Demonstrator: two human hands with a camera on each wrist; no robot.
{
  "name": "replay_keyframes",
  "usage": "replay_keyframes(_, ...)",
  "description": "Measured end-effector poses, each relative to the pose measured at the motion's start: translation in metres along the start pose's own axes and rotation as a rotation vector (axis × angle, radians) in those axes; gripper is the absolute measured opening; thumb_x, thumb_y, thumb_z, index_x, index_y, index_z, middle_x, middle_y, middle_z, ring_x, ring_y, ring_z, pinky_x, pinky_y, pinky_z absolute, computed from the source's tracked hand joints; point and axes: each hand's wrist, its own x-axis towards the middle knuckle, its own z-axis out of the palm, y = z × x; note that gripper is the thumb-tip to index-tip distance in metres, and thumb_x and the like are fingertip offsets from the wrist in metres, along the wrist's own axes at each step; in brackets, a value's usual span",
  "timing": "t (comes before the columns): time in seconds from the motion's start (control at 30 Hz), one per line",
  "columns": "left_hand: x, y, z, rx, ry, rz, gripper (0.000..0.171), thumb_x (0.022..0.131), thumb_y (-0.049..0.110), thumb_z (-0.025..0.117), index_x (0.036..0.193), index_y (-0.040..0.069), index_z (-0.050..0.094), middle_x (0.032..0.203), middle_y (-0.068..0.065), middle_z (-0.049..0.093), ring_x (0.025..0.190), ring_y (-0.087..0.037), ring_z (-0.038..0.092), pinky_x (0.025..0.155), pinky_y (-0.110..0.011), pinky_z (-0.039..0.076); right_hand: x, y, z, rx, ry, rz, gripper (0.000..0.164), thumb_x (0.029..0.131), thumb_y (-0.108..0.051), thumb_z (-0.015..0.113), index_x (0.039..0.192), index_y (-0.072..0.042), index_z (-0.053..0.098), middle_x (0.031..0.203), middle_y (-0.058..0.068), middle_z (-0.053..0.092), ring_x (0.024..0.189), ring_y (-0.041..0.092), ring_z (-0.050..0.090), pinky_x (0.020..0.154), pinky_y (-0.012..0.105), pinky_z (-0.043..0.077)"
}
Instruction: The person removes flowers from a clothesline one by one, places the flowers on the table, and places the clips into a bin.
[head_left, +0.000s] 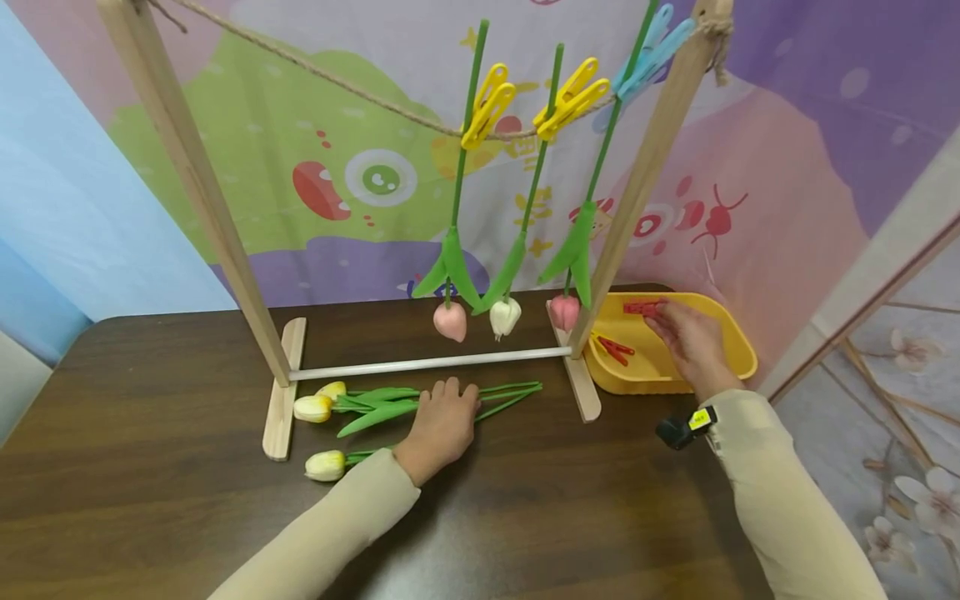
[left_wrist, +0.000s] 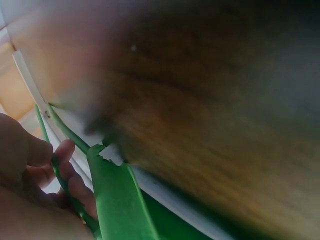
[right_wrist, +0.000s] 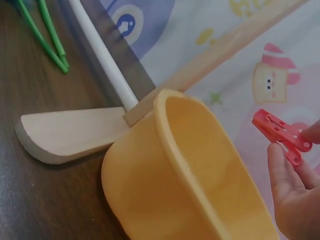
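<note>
My left hand (head_left: 442, 421) reaches down over yellow-and-white artificial tulips (head_left: 312, 408) lying on the table, and its thumb and fingers pinch a green stem (left_wrist: 62, 180). Another tulip head (head_left: 325, 465) lies nearer me, its stem running under my wrist. My right hand (head_left: 693, 342) is above the yellow basket (head_left: 738, 350) and pinches a red clothespin (right_wrist: 282, 135) by its handle ends. In the basket lie a red clothespin (head_left: 617, 350) and a bit of yellow beside it. Which tulip head belongs to the pinched stem I cannot tell.
A wooden frame (head_left: 202, 183) with a white crossbar (head_left: 431, 363) stands at the back. From its rope (head_left: 337, 79), three tulips hang head down, held by yellow clothespins (head_left: 487, 107) and a blue clothespin (head_left: 652, 54). A printed cloth (head_left: 247, 167) hangs behind.
</note>
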Motion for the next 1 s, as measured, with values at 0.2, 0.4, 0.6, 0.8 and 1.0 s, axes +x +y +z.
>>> replay_keyframes(0.2, 0.000, -0.001, 0.000, -0.017, -0.050, -0.028, 0.012, 0.097, 0.018, 0.047, 0.098, 0.007, 0.053, 0.091, -0.013, 0.050, 0.085, -0.030, 0.048, 0.071, -0.043, 0.039, 0.007, 0.006, -0.003, -0.094, -0.018, 0.040, 0.011, 0.087, 0.003, 0.060, 0.092, -0.007, 0.060, 0.081, 0.001, 0.066, 0.074, 0.012, 0.070, 0.073, 0.025, 0.054)
replay_keyframes(0.4, -0.001, -0.001, 0.000, 0.015, -0.095, -0.026, 0.023, 0.088, 0.006, 0.054, 0.111, 0.007, 0.054, 0.102, -0.016, 0.052, 0.091, -0.032, 0.049, 0.078, -0.048, 0.041, 0.018, 0.014, -0.005, -0.414, 0.008, 0.058, 0.013, 0.090, -0.007, 0.059, 0.103, -0.008, 0.063, 0.078, -0.007, 0.065, 0.071, 0.003, 0.067, 0.075, 0.018, 0.052)
replay_keyframes(0.6, -0.002, 0.001, 0.002, 0.020, -0.085, -0.022, 0.032, 0.088, 0.006, 0.055, 0.119, 0.008, 0.055, 0.106, -0.017, 0.052, 0.091, -0.032, 0.049, 0.075, -0.046, 0.041, 0.033, 0.024, -0.004, -0.608, 0.046, 0.039, 0.051, 0.091, -0.006, 0.057, 0.136, 0.010, 0.040, 0.076, -0.011, 0.060, 0.068, -0.002, 0.065, 0.093, 0.029, 0.041)
replay_keyframes(0.8, -0.002, 0.001, 0.002, 0.005, -0.107, -0.028, 0.032, 0.089, 0.005, 0.054, 0.121, 0.009, 0.056, 0.108, -0.016, 0.052, 0.093, -0.031, 0.049, 0.075, -0.045, 0.041, 0.044, 0.032, -0.005, -0.733, 0.120, 0.092, 0.052, 0.092, -0.010, 0.056, 0.138, 0.006, 0.038, 0.097, 0.002, 0.053, 0.069, -0.002, 0.064, 0.096, 0.032, 0.043)
replay_keyframes(1.0, -0.001, 0.000, -0.001, -0.001, -0.106, -0.027, 0.032, 0.087, 0.004, 0.055, 0.119, 0.009, 0.056, 0.109, -0.016, 0.053, 0.095, -0.032, 0.051, 0.076, -0.047, 0.043, 0.049, 0.034, -0.007, -0.789, 0.097, 0.117, 0.052, 0.092, -0.011, 0.056, 0.137, 0.008, 0.039, 0.087, -0.003, 0.055, 0.068, -0.002, 0.064, 0.096, 0.032, 0.043)
